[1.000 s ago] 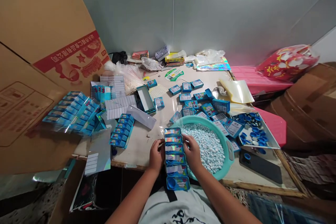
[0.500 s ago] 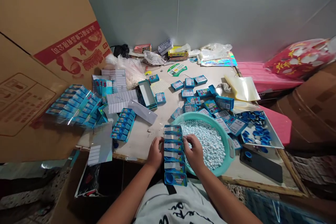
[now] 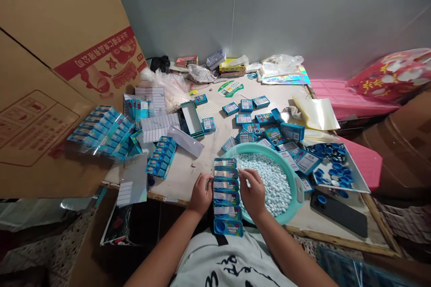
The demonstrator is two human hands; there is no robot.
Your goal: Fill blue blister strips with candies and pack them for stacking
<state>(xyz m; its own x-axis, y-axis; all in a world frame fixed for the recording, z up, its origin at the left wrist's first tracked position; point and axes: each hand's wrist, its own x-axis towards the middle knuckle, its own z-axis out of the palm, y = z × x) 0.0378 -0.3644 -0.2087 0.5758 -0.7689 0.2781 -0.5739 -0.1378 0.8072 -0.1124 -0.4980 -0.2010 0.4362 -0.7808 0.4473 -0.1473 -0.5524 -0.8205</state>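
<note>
A row of several small blue boxes [image 3: 226, 197] lies in a line at the table's near edge, wrapped in shiny film. My left hand [image 3: 201, 195] grips its left side and my right hand [image 3: 253, 192] grips its right side. Just right of the row sits a teal basin [image 3: 292, 175] full of pale blue and white candies [image 3: 272, 179]; my right hand rests over its near rim.
Loose blue boxes [image 3: 262, 121] lie beyond the basin. Wrapped rows [image 3: 160, 156] and a larger pile [image 3: 101, 132] lie left, by a big cardboard box [image 3: 50, 76]. A tray of blue caps [image 3: 332, 168] and a black phone [image 3: 338, 213] sit right. Plastic bags [image 3: 171, 87] line the wall.
Both hands have stayed clasped on the row of boxes. The view has shifted slightly, so the table appears a little further right and higher.
</note>
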